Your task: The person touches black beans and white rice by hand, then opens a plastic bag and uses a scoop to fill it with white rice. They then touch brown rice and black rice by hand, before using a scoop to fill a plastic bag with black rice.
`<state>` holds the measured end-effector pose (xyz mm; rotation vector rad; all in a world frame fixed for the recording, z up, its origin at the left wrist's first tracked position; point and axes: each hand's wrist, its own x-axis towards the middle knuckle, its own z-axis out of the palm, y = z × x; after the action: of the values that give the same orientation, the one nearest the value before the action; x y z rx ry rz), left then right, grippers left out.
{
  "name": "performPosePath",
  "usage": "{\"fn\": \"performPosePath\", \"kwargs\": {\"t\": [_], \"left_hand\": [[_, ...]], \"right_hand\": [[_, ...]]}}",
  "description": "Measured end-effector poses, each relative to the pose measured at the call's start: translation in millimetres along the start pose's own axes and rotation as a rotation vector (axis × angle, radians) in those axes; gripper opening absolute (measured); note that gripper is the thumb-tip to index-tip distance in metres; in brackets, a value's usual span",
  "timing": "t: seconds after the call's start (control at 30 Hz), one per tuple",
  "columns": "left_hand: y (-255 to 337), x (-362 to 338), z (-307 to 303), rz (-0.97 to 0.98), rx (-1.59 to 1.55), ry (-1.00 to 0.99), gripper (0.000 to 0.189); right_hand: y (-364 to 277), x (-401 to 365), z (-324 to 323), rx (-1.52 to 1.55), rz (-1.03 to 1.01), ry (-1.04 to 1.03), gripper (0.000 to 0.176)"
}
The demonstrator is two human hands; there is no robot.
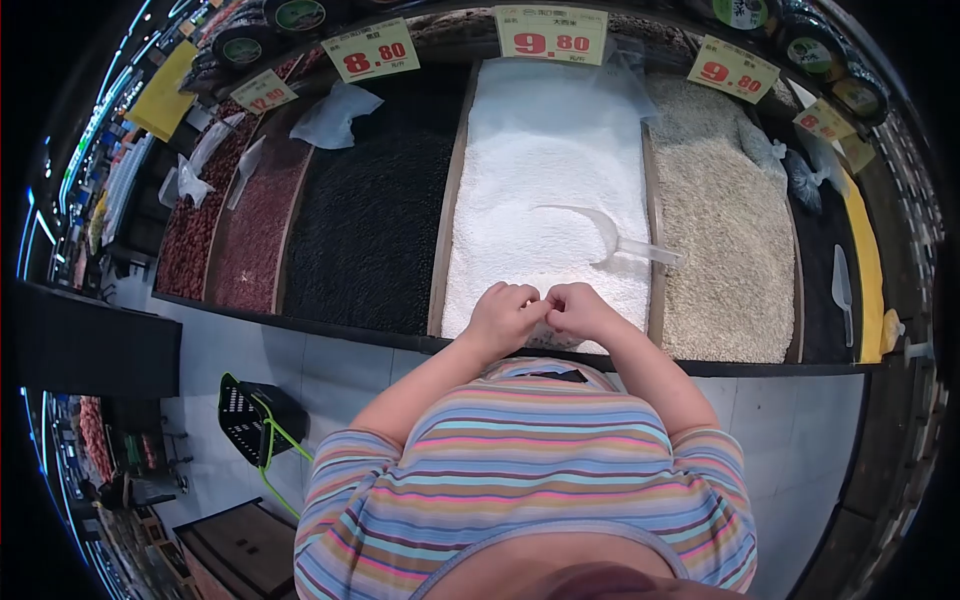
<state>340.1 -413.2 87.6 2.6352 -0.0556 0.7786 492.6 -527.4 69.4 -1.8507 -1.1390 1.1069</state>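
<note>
My left hand (505,318) and my right hand (580,311) meet at the front edge of the bin of white grains (545,150). Both are closed, with fingertips pinched together and touching or nearly so. Whatever lies between the fingers, if anything, is hidden or too small to make out. Just beyond my right hand, a clear plastic scoop (630,248) rests on the white grains, its handle pointing right over the divider.
Black grains (370,220) fill the compartment on the left, pale oat-like grains (730,230) the one on the right. Another scoop (841,290) lies farther right. Price signs (551,35) line the back. A black basket with a green handle (262,415) stands on the floor.
</note>
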Motion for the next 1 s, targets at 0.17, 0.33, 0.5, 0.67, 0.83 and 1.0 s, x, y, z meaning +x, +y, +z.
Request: {"fn": "performPosePath", "kwargs": {"t": [0.17, 0.33, 0.5, 0.67, 0.83, 1.0], "left_hand": [[1, -3, 6, -0.122, -0.040, -0.039, 0.019], [9, 0, 12, -0.219, -0.112, -0.098, 0.015], [19, -3, 10, -0.329, -0.182, -0.160, 0.015], [12, -14, 11, -0.597, -0.467, -0.235, 0.015], [2, -18, 18, -1.091, -1.190, -0.103, 0.013], [5, -2, 11, -1.121, -1.234, -0.074, 0.012]], "right_hand": [[-3, -2, 16, -0.087, -0.099, 0.191, 0.019], [14, -9, 24, 0.132, 0.011, 0.266, 0.018], [20, -18, 25, 0.501, 0.189, 0.219, 0.015], [27, -23, 26, 1.111, 0.210, 0.176, 0.005], [16, -42, 16, 1.145, 0.067, 0.095, 0.018], [34, -47, 19, 0.619, -0.122, 0.228, 0.036]]}}
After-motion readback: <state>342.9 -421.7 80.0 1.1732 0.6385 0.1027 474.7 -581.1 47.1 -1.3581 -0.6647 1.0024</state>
